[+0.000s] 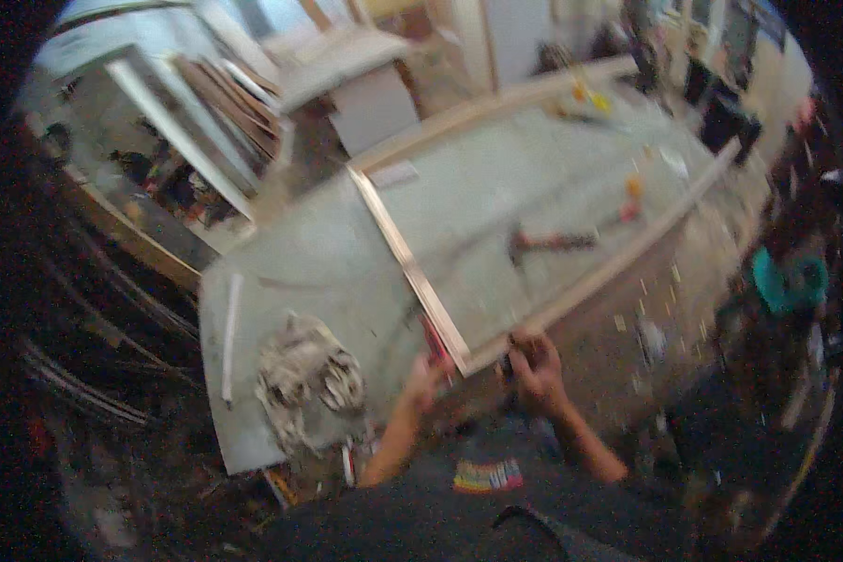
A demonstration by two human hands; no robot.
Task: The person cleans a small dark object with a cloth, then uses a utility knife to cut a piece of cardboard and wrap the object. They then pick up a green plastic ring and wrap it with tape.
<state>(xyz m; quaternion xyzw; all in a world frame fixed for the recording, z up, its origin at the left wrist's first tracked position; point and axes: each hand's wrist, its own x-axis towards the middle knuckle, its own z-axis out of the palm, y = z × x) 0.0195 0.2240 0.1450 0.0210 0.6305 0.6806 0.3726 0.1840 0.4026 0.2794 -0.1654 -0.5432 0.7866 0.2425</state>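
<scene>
A pale wooden frame lies on a grey-green tabletop, one corner toward me. Its left strip (407,262) runs down to that corner, and its near strip (599,281) goes off to the right. My left hand (423,379) is closed around a slim red tool (433,339) just left of the corner; blur hides its kind. Right of the corner, at the table's near edge, my right hand (537,373) is closed with a small dark thing in its fingers that I cannot make out. What looks like a hammer (554,242) with a red and black handle lies inside the frame.
A crumpled beige cloth (309,379) and a thin white strip (231,337) lie on the tabletop (295,253) at left. Yellow tools (590,101) rest near the far strip. Boards (225,112) lean at back left, beside a white-topped stand (342,61). A green thing (789,281) is at right.
</scene>
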